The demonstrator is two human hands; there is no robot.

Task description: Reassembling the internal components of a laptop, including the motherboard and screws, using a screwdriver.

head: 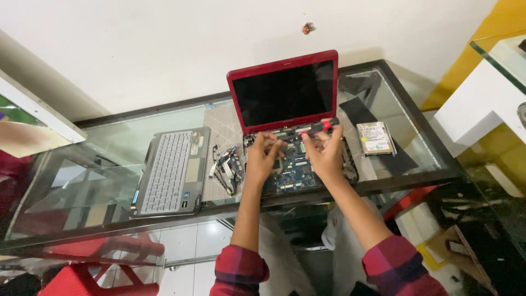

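Glass table (109, 159): red laptop (285, 90) opened, blue motherboard (296, 170) exposed.

1. This looks like a small electronics repair shop: a glass-topped counter (109, 159) serves as the workbench.
2. On it sits a red laptop (285, 93) with its circuit board (296, 170) bared (the casing is off).
3. Its removed keyboard panel (171, 171), a hard drive (375, 137) and loose cables (226, 167) lie alongside.
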